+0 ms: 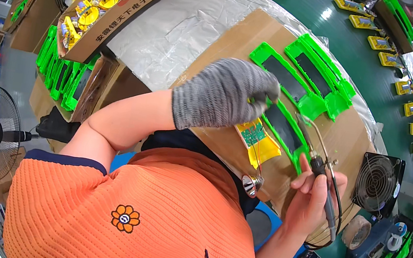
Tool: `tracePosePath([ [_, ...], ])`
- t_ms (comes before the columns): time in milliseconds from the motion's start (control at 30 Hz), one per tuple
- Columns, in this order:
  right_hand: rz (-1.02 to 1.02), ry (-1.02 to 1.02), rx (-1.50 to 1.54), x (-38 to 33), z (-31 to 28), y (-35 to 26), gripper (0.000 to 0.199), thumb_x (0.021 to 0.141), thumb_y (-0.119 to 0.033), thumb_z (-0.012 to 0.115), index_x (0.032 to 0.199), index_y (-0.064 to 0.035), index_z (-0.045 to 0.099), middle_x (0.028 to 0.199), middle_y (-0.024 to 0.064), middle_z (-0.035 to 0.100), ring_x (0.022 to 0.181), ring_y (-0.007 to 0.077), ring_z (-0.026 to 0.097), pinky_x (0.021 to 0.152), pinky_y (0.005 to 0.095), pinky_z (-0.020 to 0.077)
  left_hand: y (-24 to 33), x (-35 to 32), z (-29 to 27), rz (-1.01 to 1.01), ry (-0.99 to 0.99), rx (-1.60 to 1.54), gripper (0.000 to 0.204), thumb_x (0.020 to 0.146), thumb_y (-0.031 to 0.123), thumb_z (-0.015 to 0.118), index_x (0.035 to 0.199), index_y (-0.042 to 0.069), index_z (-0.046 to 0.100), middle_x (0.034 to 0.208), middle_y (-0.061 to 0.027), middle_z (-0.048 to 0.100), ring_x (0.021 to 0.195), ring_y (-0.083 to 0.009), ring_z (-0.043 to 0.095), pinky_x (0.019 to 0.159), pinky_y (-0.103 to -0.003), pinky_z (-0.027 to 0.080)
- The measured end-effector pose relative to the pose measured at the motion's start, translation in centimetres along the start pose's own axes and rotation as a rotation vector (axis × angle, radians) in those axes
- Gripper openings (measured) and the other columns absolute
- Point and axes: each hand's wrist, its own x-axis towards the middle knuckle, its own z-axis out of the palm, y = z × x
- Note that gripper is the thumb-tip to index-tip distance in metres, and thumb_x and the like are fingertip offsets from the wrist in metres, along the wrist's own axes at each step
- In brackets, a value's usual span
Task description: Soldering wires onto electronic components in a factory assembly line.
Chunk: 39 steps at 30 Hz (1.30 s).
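Gloved, my left hand (223, 96) pinched the yellow part (258, 140); my right hand (316, 194) gripped the soldering iron (323, 187), green frames (301, 82) beyond, small fan (377, 182) right.

Green plastic frame (286, 133): long, rectangular, with a dark panel set in its middle. It lies flat on the cardboard sheet (243, 37), near the sheet's right edge. Yellow part (258, 140) carrying a small green circuit board: touches the frame's left side. Soldering iron (320, 167): dark handle, thin metal tip angled up-left over the frame.

Green frames (301, 85) crowd cardboard; fan (376, 183) blocks right edge.
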Motion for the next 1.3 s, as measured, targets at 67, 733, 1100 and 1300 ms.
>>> tracePosePath([
  [67, 0.029, 0.013, -0.031, -0.4, -0.9, -0.8, 0.018, 0.092, -0.008, 0.059, 0.101, -0.0048, 0.044, 0.064, 0.0066, 0.051, 0.056, 0.0197, 0.058, 0.094, 0.0511, 0.0499, 0.0, 0.9, 0.5, 0.012, -0.129, -0.051, 0.01, 0.079, 0.006, 0.067, 0.089, 0.005, 0.069, 0.084, -0.0108, 0.067, 0.078, -0.0272, 0.067, 0.071, -0.036, 0.054],
  [733, 0.265, 0.056, -0.173, -0.8, -2.1, -2.1, 0.013, 0.088, 0.002, 0.057, 0.091, 0.0011, 0.045, 0.066, 0.0101, 0.057, 0.051, 0.0158, 0.057, 0.053, 0.0319, 0.0555, 0.6, 5.8, 2.0, 0.291, -0.746, 0.322, 0.006, 0.074, 0.015, 0.067, 0.076, 0.01, 0.07, 0.079, -0.0117, 0.06, 0.074, -0.0316, 0.064, 0.065, -0.042, 0.052],
  [1100, 0.293, 0.071, -0.228, -0.6, -1.7, -2.3, 0.012, 0.086, 0.001, 0.059, 0.089, 0.0019, 0.048, 0.066, 0.0098, 0.058, 0.05, 0.0159, 0.058, 0.051, 0.0276, 0.0519, 0.9, 5.9, 2.1, 0.34, -0.753, 0.388, 0.006, 0.073, 0.016, 0.066, 0.073, 0.011, 0.069, 0.077, -0.0113, 0.061, 0.072, -0.0306, 0.065, 0.063, -0.042, 0.052],
  [1300, 0.284, 0.073, -0.173, -0.8, -2.0, -2.2, 0.014, 0.087, 0.0, 0.059, 0.091, 0.0012, 0.046, 0.067, 0.0096, 0.057, 0.051, 0.016, 0.058, 0.051, 0.0299, 0.0534, 1.0, 6.1, 2.2, 0.319, -0.826, 0.395, 0.007, 0.073, 0.016, 0.065, 0.073, 0.011, 0.07, 0.077, -0.0118, 0.062, 0.07, -0.0301, 0.065, 0.062, -0.041, 0.052],
])
